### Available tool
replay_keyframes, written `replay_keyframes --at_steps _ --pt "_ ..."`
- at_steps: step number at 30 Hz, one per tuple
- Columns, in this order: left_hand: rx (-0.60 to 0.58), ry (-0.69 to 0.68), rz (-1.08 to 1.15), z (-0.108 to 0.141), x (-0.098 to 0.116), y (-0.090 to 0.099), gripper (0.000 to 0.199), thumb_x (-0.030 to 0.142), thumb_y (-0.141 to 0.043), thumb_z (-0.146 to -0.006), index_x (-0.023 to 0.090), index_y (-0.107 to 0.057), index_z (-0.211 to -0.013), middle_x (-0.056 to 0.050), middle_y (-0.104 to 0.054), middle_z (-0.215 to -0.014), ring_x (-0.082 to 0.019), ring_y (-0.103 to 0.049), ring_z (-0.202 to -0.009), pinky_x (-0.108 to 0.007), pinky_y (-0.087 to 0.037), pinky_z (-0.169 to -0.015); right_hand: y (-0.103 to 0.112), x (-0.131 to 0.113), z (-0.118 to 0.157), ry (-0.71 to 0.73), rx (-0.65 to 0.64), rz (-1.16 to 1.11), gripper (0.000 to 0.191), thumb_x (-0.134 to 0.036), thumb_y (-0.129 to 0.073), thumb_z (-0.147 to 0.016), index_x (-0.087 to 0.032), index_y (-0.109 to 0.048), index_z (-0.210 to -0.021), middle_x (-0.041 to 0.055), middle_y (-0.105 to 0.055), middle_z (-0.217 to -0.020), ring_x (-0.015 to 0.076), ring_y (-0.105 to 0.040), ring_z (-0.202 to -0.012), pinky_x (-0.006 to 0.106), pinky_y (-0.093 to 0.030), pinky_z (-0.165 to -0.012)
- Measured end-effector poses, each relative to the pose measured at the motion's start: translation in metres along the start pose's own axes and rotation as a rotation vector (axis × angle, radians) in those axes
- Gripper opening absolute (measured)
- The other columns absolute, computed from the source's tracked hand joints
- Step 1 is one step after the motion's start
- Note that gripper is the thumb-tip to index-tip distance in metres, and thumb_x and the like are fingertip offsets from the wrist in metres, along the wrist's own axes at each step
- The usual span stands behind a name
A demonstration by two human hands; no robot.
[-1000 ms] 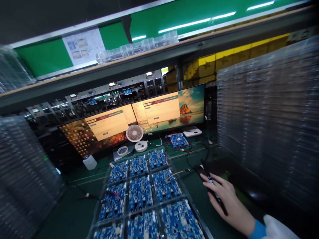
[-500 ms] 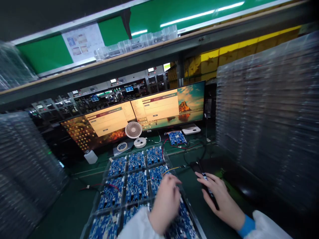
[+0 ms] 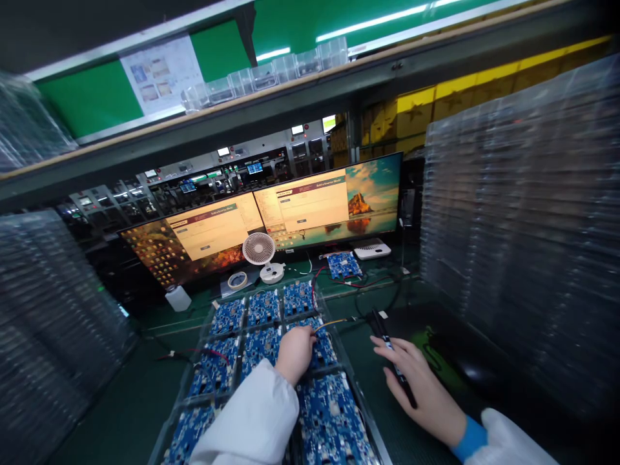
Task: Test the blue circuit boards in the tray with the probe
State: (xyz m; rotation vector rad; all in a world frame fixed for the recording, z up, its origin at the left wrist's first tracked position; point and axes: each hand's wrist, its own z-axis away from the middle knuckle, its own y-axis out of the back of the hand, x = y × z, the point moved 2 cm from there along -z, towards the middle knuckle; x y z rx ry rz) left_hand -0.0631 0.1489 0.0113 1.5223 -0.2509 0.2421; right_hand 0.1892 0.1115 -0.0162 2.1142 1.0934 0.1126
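A tray of circuit boards sits in the middle of the bench. At 12 o'clock from it stand a small fan and two monitors. At 3 o'clock rises a tall stack of trays; at 9 o'clock, another stack.

Electronics assembly/test station in a factory — clear tray of blue circuit boards on a green worktop, two monitors behind, tall stacks of clear trays either side, equipment racks beyond.
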Motion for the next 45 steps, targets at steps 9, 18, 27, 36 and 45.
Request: replay_keyframes --at_steps 9,18,27,36,45 --pt "0.016 -0.014 0.07 -0.006 -0.008 0.001 0.016 0.023 -0.05 -0.088 0.019 -0.065 -0.084 -0.003 -0.07 -0.089 -0.017 -0.063 -0.087 -0.023 -0.04 -0.075 0.004 -0.002 -0.003 -0.001 0.024 -0.025 0.034 -0.02 -0.043 -0.089 -0.027 -0.046 -0.123 0.003 -0.058 -0.124 0.0184 -0.051 -0.112 0.034 -0.053 -0.089" --pt "0.012 -0.014 0.111 -0.009 -0.013 -0.007 0.014 0.024 -0.055 -0.085 0.019 -0.068 -0.084 -0.004 -0.07 -0.086 -0.018 -0.063 -0.083 -0.024 -0.04 -0.072 0.001 -0.002 -0.001 -0.022 0.025 -0.049 0.034 -0.021 -0.043 -0.09 -0.027 -0.047 -0.123 0.0023 -0.058 -0.125 0.0175 -0.049 -0.113 0.033 -0.052 -0.09" --pt "-0.015 -0.051 0.149 -0.008 -0.007 -0.013 0.015 0.016 -0.053 -0.084 0.015 -0.068 -0.082 -0.007 -0.068 -0.089 -0.019 -0.061 -0.087 -0.026 -0.042 -0.082 0.0 0.001 -0.001 -0.021 0.028 -0.044 0.033 -0.021 -0.043 -0.09 -0.026 -0.047 -0.122 0.0024 -0.059 -0.123 0.0172 -0.05 -0.111 0.032 -0.052 -0.09" --pt "0.104 -0.049 0.298 0.027 0.0 0.018 0.036 0.017 -0.052 -0.085 0.011 -0.054 -0.12 -0.011 -0.05 -0.12 -0.018 -0.056 -0.099 -0.028 -0.043 -0.095 0.003 0.043 0.011 -0.145 -0.039 0.139 0.031 -0.034 -0.043 -0.085 -0.025 -0.061 -0.108 0.0064 -0.066 -0.099 0.0242 -0.061 -0.096 0.041 -0.054 -0.076" --pt "-0.206 -0.777 0.275 0.134 0.121 -0.033 0.025 0.03 -0.045 -0.093 0.024 -0.055 -0.116 -0.009 -0.052 -0.118 -0.018 -0.053 -0.101 -0.036 -0.05 -0.088 -0.008 0.061 0.027 -0.245 -0.206 0.104 0.039 -0.043 -0.04 -0.086 -0.024 -0.061 -0.112 0.0077 -0.065 -0.11 0.0255 -0.061 -0.105 0.047 -0.055 -0.086"
